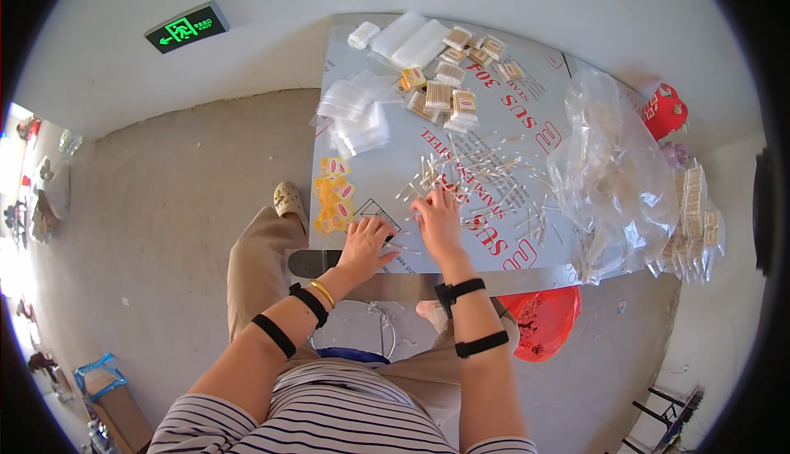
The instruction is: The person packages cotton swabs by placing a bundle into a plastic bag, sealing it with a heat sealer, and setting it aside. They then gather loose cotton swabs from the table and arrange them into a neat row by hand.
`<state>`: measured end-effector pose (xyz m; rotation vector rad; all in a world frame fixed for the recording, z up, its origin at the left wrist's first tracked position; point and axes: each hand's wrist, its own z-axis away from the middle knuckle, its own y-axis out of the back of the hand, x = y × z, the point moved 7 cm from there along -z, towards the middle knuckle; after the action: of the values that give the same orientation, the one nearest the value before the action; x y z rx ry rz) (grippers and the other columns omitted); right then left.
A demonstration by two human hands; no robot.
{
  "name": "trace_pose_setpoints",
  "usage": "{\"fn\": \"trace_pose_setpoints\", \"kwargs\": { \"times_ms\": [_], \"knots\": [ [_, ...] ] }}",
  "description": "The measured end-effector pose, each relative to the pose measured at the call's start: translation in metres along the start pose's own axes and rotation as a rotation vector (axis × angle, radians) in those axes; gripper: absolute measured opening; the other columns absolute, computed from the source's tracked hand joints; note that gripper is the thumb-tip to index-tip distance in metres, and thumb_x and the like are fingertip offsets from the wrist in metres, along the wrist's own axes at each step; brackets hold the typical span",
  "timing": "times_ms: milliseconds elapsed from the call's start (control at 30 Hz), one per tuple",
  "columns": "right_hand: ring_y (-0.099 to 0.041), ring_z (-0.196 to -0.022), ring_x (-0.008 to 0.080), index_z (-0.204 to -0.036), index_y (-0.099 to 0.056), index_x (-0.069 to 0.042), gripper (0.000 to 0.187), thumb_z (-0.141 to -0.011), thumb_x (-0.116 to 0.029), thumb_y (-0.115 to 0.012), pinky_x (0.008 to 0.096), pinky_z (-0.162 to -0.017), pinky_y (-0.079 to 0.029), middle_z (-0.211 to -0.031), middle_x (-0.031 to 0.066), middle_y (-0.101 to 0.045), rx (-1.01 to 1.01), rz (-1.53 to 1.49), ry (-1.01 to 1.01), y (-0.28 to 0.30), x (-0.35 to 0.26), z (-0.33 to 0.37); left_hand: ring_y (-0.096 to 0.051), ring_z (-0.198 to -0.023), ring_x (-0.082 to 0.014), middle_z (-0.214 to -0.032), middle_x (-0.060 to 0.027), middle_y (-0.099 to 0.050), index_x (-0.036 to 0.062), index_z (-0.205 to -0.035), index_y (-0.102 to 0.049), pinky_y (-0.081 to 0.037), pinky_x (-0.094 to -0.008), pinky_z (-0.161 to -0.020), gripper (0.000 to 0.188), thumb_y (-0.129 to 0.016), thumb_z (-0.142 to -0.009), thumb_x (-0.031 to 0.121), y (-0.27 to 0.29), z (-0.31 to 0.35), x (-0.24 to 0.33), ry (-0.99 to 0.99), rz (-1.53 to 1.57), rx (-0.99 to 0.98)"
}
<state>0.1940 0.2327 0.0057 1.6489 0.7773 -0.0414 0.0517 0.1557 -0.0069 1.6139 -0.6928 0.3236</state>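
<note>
Over at nine o'clock of the tabletop (527, 116), a small heap of yellow labels (333, 195) sits by the near-left corner, with a pile of empty clear bags (355, 112) above it toward eleven. Now the left hand (364, 244) rests flat near the front edge, fingers spread and holding nothing that I can see, a couple of stray cotton swabs (473, 170) just by its fingertips. Moving right, the right hand (439, 219) is pressed down on the loose swabs, fingers curled together over a few of them; whether it has really pinched any, I cannot tell, the sticks are too thin. The main scatter fans out from that hand toward one and two o'clock. Up at twelve, filled packets (448, 92) of swabs lie in a cluster. Further right, at three o'clock, a big crumpled plastic bag (613, 174) bulges over the tabletop's edge, and beyond it more bundled packets (691, 215) sit stacked. A red bag (543, 318) hangs below the front edge near five.

The risk here, as I judge it: the swabs are light and roll easily, so a sweeping motion could push some off the front edge onto the floor, or the count gathered could come out uneven.
</note>
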Motion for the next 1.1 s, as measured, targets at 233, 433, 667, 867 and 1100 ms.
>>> {"fn": "trace_pose_setpoints", "kwargs": {
  "times_ms": [233, 433, 667, 867, 1100],
  "knots": [
    [-0.053, -0.100, 0.0271, -0.085, -0.063, -0.013, 0.012, -0.078, -0.009, -0.072, 0.0422, -0.085, -0.043, -0.095, 0.0050, -0.053, -0.117, -0.129, 0.044, -0.026, -0.026, -0.018, -0.053, -0.099, -0.0235, -0.099, -0.0012, -0.056, 0.0154, -0.092, -0.060, -0.038, -0.0401, -0.085, 0.024, -0.077, -0.076, 0.016, -0.009, 0.008, -0.006, 0.032, -0.003, -0.021],
    [-0.053, -0.100, 0.0269, -0.084, -0.063, -0.012, 0.008, -0.081, -0.013, -0.071, 0.0418, -0.085, -0.043, -0.095, 0.0055, -0.054, -0.132, 0.107, 0.074, -0.020, -0.018, -0.012, -0.055, -0.095, -0.0239, -0.093, -0.0006, -0.057, 0.0146, -0.087, -0.060, -0.038, -0.0406, -0.084, 0.019, -0.076, -0.076, 0.014, -0.010, 0.012, -0.007, 0.006, 0.044, -0.003],
    [-0.054, -0.102, 0.0249, -0.083, -0.063, -0.011, 0.004, -0.081, -0.014, -0.064, 0.0385, -0.084, -0.044, -0.097, 0.0065, -0.056, -0.116, 0.022, 0.218, -0.037, -0.068, -0.012, -0.055, -0.096, -0.0247, -0.096, -0.0029, -0.059, 0.0121, -0.091, -0.061, -0.039, -0.0406, -0.083, 0.022, -0.075, -0.075, 0.010, -0.012, 0.019, -0.008, 0.003, -0.048, 0.038],
    [-0.055, -0.101, 0.0251, -0.087, -0.063, -0.009, 0.006, -0.082, -0.012, -0.061, 0.0376, -0.086, -0.045, -0.099, 0.0075, -0.057, -0.026, 0.183, 0.063, -0.029, -0.065, -0.002, -0.055, -0.101, -0.0259, -0.103, -0.0022, -0.060, 0.0113, -0.100, -0.064, -0.040, -0.0419, -0.086, 0.025, -0.072, -0.077, 0.011, -0.005, 0.029, -0.004, -0.036, -0.034, -0.049],
    [-0.057, -0.101, 0.0270, -0.092, -0.060, -0.006, 0.011, -0.086, -0.015, -0.062, 0.0392, -0.086, -0.045, -0.100, 0.0087, -0.058, -0.221, 0.335, 0.099, -0.060, -0.055, 0.007, -0.054, -0.115, -0.0269, -0.117, -0.0063, -0.059, 0.0106, -0.107, -0.062, -0.038, -0.0444, -0.099, 0.030, -0.071, -0.078, 0.013, -0.002, 0.044, 0.011, -0.132, -0.024, -0.078]
  ]
}}
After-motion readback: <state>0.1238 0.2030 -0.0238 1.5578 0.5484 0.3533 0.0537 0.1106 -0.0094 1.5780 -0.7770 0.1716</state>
